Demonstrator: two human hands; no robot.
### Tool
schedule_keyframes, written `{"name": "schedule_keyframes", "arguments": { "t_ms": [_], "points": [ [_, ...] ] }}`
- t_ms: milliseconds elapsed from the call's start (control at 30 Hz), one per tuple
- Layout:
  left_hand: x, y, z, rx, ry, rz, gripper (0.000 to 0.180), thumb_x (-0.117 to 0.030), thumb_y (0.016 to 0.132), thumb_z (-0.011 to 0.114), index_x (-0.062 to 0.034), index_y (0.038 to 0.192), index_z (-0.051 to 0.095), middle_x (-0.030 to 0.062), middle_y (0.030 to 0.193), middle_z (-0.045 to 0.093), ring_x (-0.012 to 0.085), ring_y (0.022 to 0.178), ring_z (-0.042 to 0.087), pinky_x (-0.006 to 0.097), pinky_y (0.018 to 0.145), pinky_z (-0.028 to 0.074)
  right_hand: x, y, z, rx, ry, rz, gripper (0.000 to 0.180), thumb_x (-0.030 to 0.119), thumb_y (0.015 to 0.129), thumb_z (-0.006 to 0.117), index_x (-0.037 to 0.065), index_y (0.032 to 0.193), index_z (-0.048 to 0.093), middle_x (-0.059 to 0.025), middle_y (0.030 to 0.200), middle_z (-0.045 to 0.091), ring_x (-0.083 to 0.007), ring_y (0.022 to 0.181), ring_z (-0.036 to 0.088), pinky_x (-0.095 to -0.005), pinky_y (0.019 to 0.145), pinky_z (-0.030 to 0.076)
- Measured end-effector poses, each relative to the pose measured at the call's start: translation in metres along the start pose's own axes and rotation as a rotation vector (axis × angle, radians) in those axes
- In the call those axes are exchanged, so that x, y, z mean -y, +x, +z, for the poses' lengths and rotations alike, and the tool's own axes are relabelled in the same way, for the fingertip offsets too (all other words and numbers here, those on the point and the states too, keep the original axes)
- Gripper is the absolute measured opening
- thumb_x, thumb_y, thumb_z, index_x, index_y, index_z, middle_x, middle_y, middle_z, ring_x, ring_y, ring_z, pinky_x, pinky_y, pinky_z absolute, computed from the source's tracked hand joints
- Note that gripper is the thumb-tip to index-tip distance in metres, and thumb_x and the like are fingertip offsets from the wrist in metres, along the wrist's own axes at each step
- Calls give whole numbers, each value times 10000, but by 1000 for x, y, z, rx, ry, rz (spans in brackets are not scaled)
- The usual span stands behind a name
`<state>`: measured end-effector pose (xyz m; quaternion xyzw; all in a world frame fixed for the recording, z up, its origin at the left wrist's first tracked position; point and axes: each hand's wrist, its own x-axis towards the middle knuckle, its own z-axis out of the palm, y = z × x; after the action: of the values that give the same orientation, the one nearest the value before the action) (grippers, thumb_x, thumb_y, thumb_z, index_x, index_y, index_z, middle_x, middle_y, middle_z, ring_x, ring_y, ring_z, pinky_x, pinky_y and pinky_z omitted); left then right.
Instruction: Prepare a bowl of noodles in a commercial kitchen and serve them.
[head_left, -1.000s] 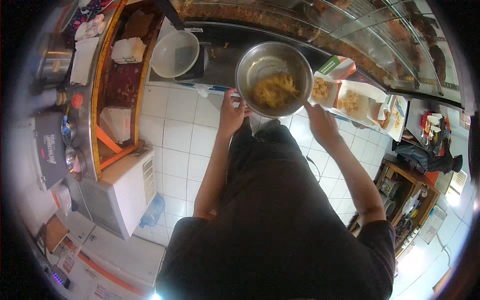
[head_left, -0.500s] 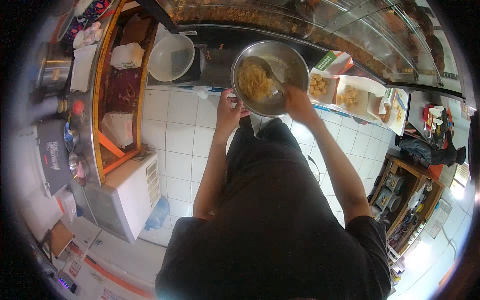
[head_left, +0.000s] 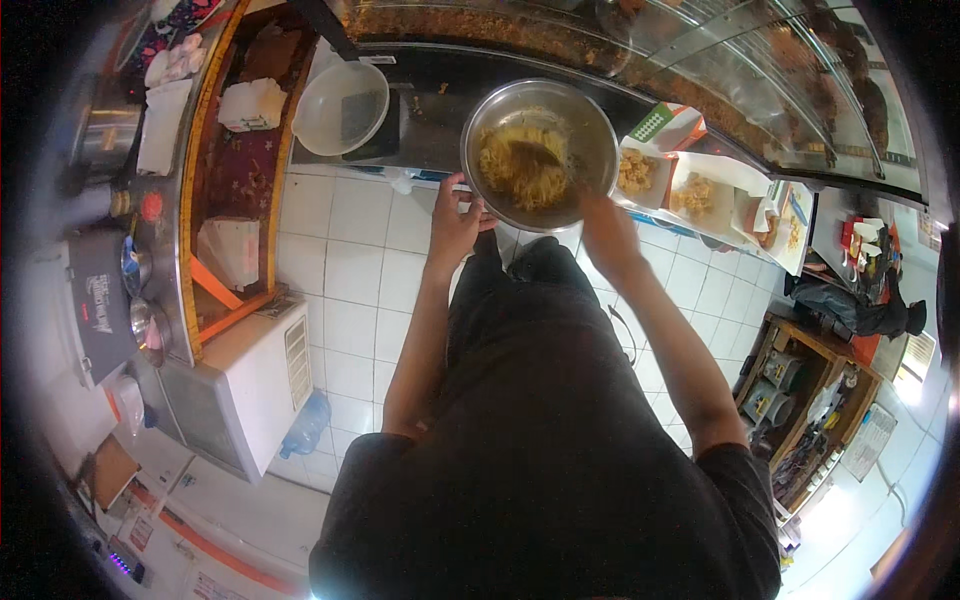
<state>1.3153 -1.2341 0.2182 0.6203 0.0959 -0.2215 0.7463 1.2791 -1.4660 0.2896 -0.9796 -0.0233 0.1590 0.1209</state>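
I see the left hand (head_left: 458, 225) with its fingers clamped on the near-left side of a round, silvery metal bowl (head_left: 592, 125), which sits by the dark counter's (head_left: 430, 130) edge, holding yellow, stringy food (head_left: 525, 188). The right hand (head_left: 605, 228) is blurred at the near-right rim; I can't tell its fingers' state.

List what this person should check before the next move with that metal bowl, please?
1. Left hand on the metal bowl: ok, at its near left side.
2. Right hand holding the spoon: looks ok, though blur hides the fingers' exact grip.
3. Yellow food within the metal bowl: ok, none seen over the rim.
4. Pale bowl apart from the metal bowl: ok, it stands to the left.
5. Metal bowl not touching the food boxes: cannot tell, the nearest sits right by its rim.
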Motion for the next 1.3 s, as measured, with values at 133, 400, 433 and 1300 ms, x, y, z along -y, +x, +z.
{"name": "schedule_keyframes", "arguments": {
  "t_ms": [133, 400, 433, 1300],
  "points": [
    [-1, 4, -1, -24, 25, 18, 443, -40, 934, 498, -21, 1309, 263, 170, 1020, 509, 272, 839, 667, 349, 711, 605, 16, -7, -20, -24, 62, -91, 261, 41, 839, 467, 12, 1096, 498, -262, 908, 582, -417, 763, 628, -506, 651, 515],
    [8, 2, 2, -4, 16, 60, 449, -40, 936, 492, -26, 1323, 266, 161, 988, 519, 254, 841, 663, 346, 698, 607, -18, 29, 23, -129, 156, -105, 361, 30, 829, 477, -39, 1182, 510, -278, 917, 603, -410, 871, 619, -494, 711, 500],
    [8, 2, 0, -29, 19, 51, 446, -38, 937, 487, -31, 1325, 268, 160, 987, 519, 256, 838, 663, 346, 698, 609, -3, 33, 16, 85, 230, -51, 363, 21, 821, 481, -27, 1177, 532, -277, 927, 611, -398, 891, 623, -485, 726, 501],
    [3, 12, -36, 11, -20, -42, 455, -40, 921, 520, -78, 1290, 257, 152, 1061, 506, 260, 829, 657, 357, 715, 613, -19, 45, -52, 127, -122, -396, 455, 62, 807, 553, 160, 1251, 522, -158, 938, 593, -335, 880, 617, -430, 730, 517]
  ]
}}
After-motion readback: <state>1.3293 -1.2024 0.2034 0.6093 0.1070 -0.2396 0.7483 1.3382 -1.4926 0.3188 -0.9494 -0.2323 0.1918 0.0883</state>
